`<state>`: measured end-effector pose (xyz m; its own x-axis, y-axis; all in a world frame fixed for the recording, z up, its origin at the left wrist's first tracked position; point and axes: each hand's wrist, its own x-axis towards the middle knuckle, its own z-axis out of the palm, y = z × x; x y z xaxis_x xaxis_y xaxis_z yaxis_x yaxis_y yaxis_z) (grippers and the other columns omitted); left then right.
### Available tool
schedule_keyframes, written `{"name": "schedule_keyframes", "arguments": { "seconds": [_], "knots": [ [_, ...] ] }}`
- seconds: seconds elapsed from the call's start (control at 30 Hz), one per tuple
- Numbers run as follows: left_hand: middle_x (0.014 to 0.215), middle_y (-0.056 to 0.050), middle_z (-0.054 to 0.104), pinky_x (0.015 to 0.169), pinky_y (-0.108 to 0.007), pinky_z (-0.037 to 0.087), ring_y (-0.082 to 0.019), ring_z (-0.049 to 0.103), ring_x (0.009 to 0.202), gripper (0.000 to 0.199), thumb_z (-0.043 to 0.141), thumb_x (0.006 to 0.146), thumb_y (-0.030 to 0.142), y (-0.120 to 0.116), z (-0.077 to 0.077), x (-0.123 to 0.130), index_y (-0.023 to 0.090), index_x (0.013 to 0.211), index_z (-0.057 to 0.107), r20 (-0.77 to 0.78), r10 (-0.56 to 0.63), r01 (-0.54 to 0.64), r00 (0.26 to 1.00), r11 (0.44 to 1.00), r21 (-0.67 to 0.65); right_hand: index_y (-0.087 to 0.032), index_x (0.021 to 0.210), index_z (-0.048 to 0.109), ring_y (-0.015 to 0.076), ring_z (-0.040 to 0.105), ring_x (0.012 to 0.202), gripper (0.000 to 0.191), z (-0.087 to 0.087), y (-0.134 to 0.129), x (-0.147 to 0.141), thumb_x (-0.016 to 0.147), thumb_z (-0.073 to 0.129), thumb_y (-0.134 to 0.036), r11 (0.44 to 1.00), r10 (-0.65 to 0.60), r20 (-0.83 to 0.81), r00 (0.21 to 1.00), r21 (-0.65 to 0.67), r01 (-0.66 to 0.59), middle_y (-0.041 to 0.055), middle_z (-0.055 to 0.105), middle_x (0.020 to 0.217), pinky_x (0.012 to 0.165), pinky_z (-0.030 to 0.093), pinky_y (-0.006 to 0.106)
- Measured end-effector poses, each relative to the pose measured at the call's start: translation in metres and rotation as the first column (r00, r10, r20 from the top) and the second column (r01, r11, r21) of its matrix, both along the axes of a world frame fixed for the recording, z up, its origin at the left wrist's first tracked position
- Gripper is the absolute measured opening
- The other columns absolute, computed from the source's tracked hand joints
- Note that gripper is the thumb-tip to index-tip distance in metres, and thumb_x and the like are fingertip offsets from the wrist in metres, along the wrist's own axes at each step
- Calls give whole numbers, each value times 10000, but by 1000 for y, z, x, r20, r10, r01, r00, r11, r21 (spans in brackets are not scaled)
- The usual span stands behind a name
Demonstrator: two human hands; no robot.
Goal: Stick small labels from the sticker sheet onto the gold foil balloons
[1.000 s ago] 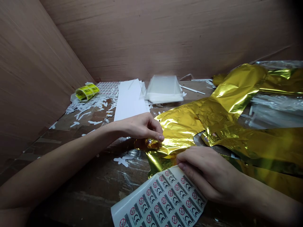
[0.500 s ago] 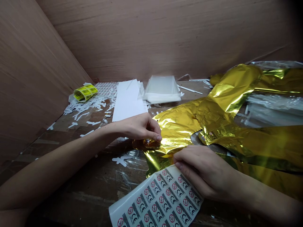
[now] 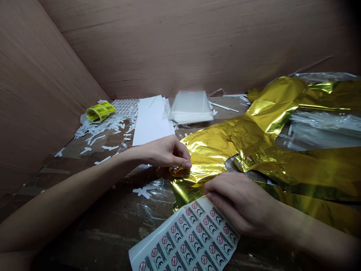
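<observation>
**Left hand pinches gold foil**

The left hand (image 3: 166, 152) is closed — its fingers pinch a gathered part of the gold foil balloon (image 3: 208, 158), which lies on the work table (image 3: 93, 226). The right hand (image 3: 239, 203) curves over a sheet of CE stickers (image 3: 186, 237) — whether it grips, I cannot tell.

Head view turned slightly right since the earlier frames. The gold foil balloon (image 3: 208, 154), white label sheet (image 3: 183, 241) and yellow barcode roll (image 3: 100, 111) therefore sit further left in the picture.

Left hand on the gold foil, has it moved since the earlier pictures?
No, not noticeably: the left hand keeps its distance from the white paper scrap; only the view shifted.
</observation>
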<state>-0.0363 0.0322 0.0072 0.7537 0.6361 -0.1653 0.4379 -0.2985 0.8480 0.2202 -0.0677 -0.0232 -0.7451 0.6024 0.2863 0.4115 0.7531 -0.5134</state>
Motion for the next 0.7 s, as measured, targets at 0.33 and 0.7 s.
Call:
{"name": "schedule_keyframes", "arguments": {
  "seconds": [0.33, 0.7],
  "knots": [
    [778, -74, 734, 652, -259, 487, -156, 633, 686, 296, 762, 815, 441, 1, -1, 0, 147, 828, 794, -69, -39, 38, 997, 999, -7, -171, 947, 615, 151, 547, 701, 190, -2, 2, 0, 993, 434, -209, 1000, -5, 13, 1000, -16, 6, 30, 637, 787, 672, 356, 308],
    [827, -90, 749, 611, -235, 477, -157, 648, 708, 332, 800, 776, 450, -2, -4, 5, 134, 877, 788, -104, -31, 29, 994, 999, -25, -169, 943, 616, 151, 535, 711, 200, -3, 2, 1, 996, 431, -225, 999, 4, 23, 1000, -51, -3, 31, 632, 786, 674, 346, 309]
  ]
}}
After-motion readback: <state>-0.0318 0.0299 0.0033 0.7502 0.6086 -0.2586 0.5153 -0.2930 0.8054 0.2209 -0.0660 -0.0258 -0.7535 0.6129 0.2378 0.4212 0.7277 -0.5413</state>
